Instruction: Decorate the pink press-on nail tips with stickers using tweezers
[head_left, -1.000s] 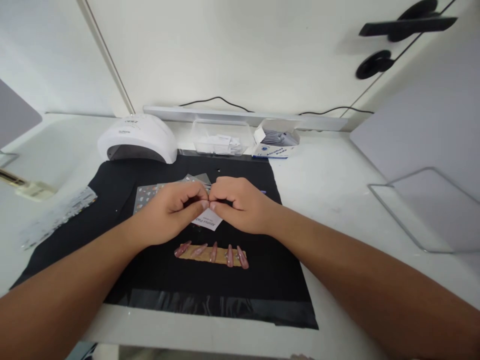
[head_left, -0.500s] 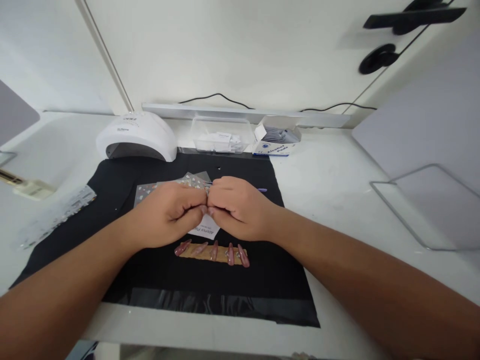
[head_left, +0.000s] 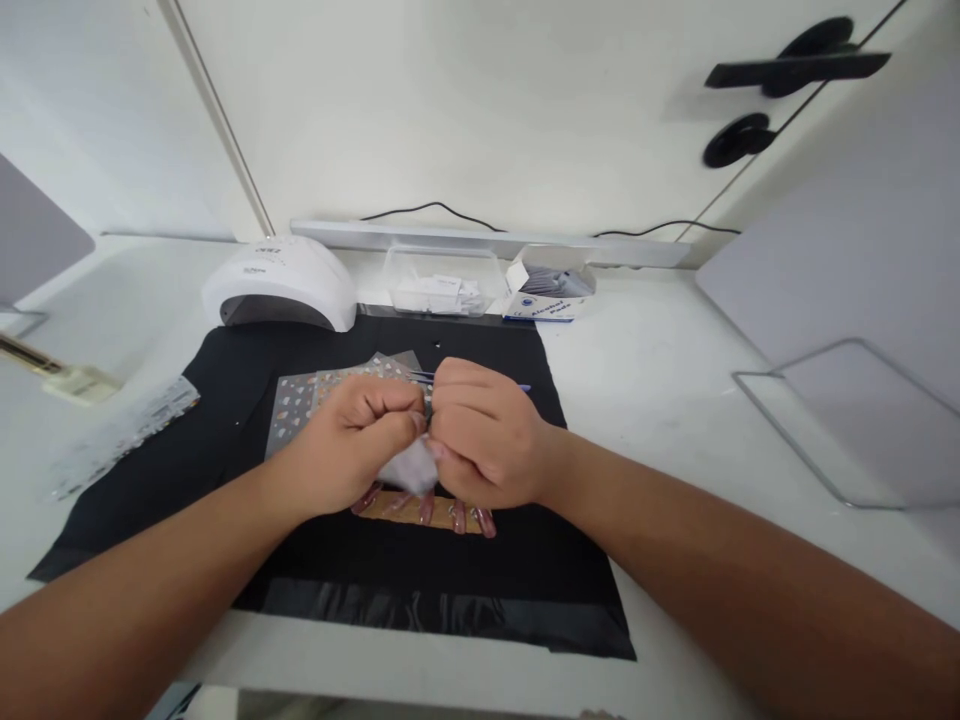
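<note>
My left hand (head_left: 349,440) and my right hand (head_left: 487,435) meet over the black mat (head_left: 337,560), both closed with thumbs pressed to the curled fingers. Between them they pinch a white alcohol pad packet (head_left: 409,472), which is blurred and partly hidden by the fingers. Just below lies a tan strip (head_left: 442,520) carrying several pinkish press-on nails (head_left: 425,508); the hands cover some of their upper ends. Sheets of nail stickers (head_left: 296,400) stick out from behind my left hand. A purple tweezers-like tool (head_left: 525,387) lies behind my right hand, its middle hidden.
A white nail lamp (head_left: 281,285) stands at the back left. Beside it are a clear box (head_left: 394,285) with white packets and an open alcohol pads carton (head_left: 551,305). A patterned plastic sheet (head_left: 127,430) lies left; a wire frame (head_left: 795,470) stands right.
The knuckles have parted slightly and my right hand has turned. The packet between the hands now looks tilted and smeared by motion. The camera view has shifted a little.
</note>
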